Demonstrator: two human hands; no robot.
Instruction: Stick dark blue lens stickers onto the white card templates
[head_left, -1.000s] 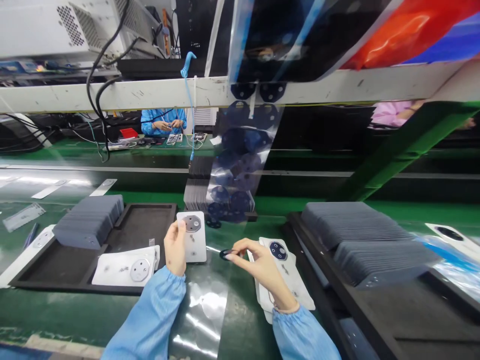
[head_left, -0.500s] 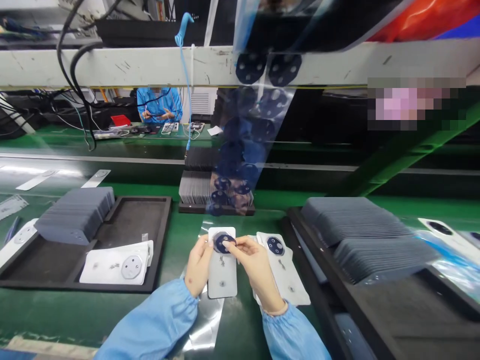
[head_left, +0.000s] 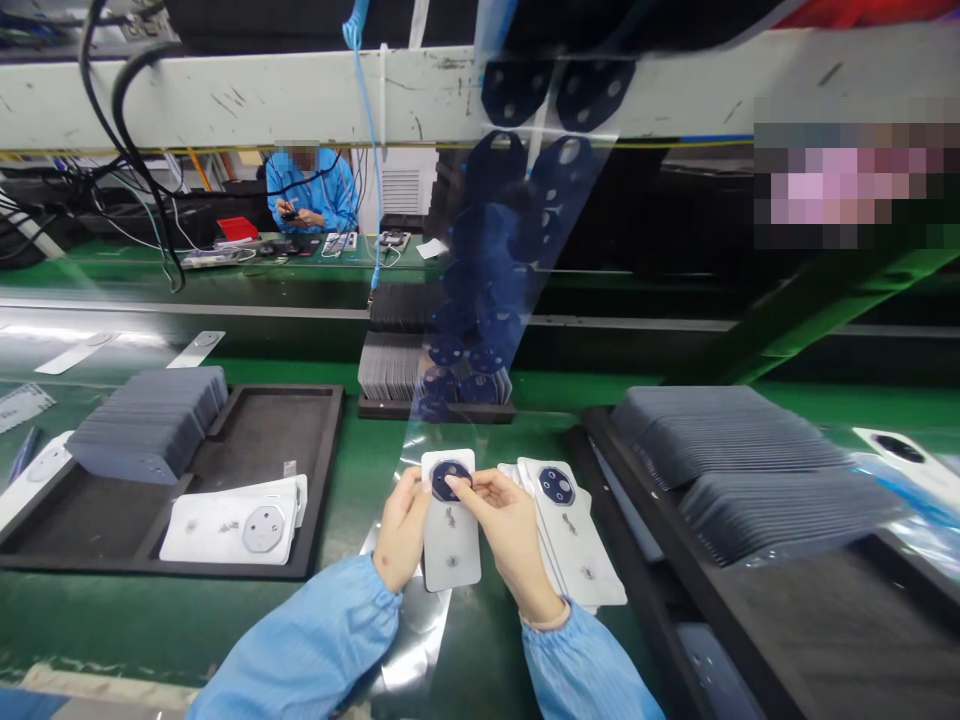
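Observation:
A white phone back cover [head_left: 451, 545] is held upright in front of me. My left hand [head_left: 401, 525] grips its upper left edge between thumb and fingers. On the cover's camera area lies a dark round camera sticker [head_left: 450, 480] with several holes. My right hand [head_left: 510, 530] is closed at that sticker's right edge, the thumb on its face; its other fingertips are partly hidden. Just right of that hand rests a small pile of white covers [head_left: 581, 545], the top one bearing a dark camera sticker. A clear strip of dark stickers [head_left: 495, 270] hangs behind the cover.
At left, a black tray [head_left: 326, 480] carries grey sheets [head_left: 154, 420] and white covers [head_left: 229, 525]. More grey sheets [head_left: 720, 440] fill the right tray [head_left: 847, 620]. A rack of thin plates [head_left: 390, 365] stands ahead. Across the bench sits a person in blue [head_left: 311, 195].
The view has tilted down slightly. Both hands stay at the cover, with the dark sticker now appearing flatter against its camera area. The strip hangs in a slightly different shape.

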